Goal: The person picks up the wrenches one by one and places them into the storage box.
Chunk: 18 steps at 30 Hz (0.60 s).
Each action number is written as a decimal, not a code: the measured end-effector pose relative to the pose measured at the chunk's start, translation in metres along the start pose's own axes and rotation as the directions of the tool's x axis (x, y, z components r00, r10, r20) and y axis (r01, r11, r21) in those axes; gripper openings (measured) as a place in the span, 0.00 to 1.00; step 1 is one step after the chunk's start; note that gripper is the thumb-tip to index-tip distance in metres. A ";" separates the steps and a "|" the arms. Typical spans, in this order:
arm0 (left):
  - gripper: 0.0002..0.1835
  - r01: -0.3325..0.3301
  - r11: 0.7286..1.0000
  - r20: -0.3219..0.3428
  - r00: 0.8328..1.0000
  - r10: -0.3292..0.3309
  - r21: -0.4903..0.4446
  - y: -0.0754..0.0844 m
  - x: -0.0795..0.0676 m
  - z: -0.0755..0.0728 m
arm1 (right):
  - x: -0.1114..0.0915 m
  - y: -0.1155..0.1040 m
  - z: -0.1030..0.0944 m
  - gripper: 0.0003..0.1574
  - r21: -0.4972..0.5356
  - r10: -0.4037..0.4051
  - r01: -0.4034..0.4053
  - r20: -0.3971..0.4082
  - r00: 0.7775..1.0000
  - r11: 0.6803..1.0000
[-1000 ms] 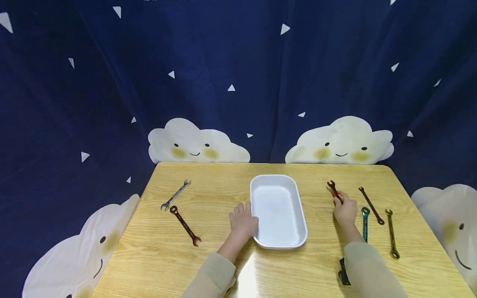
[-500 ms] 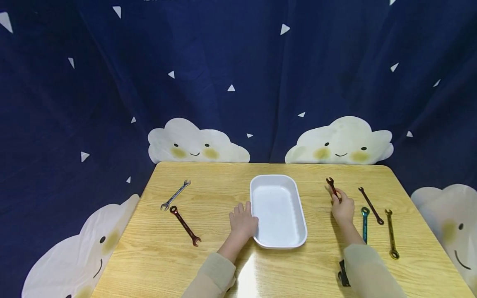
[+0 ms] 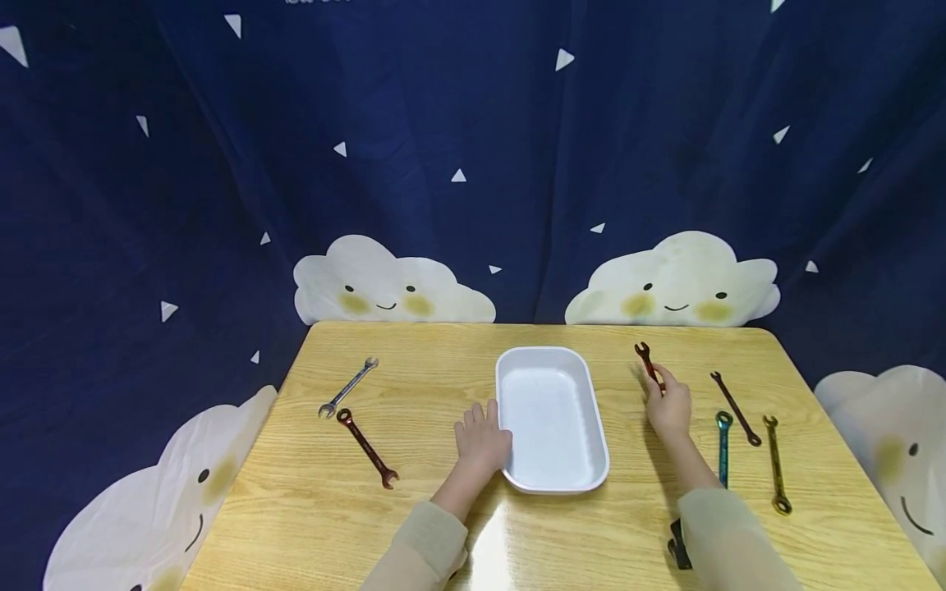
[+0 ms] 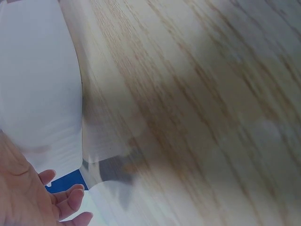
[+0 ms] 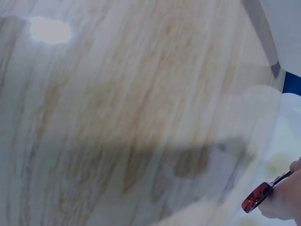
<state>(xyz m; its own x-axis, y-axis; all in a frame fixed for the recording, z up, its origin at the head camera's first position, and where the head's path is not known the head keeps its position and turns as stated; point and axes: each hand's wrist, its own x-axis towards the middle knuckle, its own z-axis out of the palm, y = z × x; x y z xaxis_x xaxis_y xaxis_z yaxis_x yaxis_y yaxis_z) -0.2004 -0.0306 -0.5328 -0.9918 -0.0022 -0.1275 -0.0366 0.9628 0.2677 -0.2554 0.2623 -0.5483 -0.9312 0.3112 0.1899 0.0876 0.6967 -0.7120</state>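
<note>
The right hand (image 3: 670, 406) pinched a red wrench (image 3: 647, 361) over the tabletop (image 3: 432, 369), right of the white tray (image 3: 554, 427). The left hand (image 3: 482, 442) rested against the tray's left side, its fingers (image 4: 70, 201) loose. A blue-green wrench (image 3: 723, 451), a gold wrench (image 3: 776, 466) and a thin dark wrench (image 3: 735, 407) lay near the right arm (image 3: 698, 466).

Navy cloud curtain behind my wooden table

In front of me: dark blue curtain (image 3: 443, 90), faint folds, scattered small white triangles (image 3: 565, 60). White lettering (image 3: 318, 2) cut off at top, unreadable. Two smiling clouds with yellowish cheeks, left cloud (image 3: 392, 279) and right cloud (image 3: 672, 275), just above the table's far edge. Another cloud (image 3: 170, 484) off to my left, one more (image 3: 894, 435) off to my right, cropped. Table (image 3: 436, 369): light wood grain, rounded far corners, bright glare (image 3: 490, 546) near me.
</note>
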 end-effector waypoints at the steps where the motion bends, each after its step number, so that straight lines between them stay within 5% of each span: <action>1: 0.23 0.001 1.000 0.002 1.000 -0.001 -0.001 0.000 0.000 0.000 | 0.000 -0.002 0.000 0.24 0.005 -0.006 0.006 0.000 1.000 1.000; 12: 0.25 0.007 1.000 0.011 1.000 -0.007 -0.009 0.000 0.000 0.001 | -0.003 -0.026 0.004 0.20 0.054 -0.184 0.189 -0.076 0.980 0.981; 18: 0.25 0.010 1.000 0.018 1.000 -0.010 -0.011 0.000 0.001 0.001 | -0.007 -0.043 0.007 0.20 0.081 -0.197 0.201 -0.057 0.979 0.976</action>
<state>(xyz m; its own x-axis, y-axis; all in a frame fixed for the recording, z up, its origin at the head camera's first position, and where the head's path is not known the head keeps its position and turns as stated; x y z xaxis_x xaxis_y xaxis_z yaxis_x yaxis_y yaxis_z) -0.2013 -0.0303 -0.5338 -0.9891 -0.0065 -0.1470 -0.0475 0.9597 0.2771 -0.2555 0.2258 -0.5237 -0.9084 0.2043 0.3648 -0.1305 0.6903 -0.7117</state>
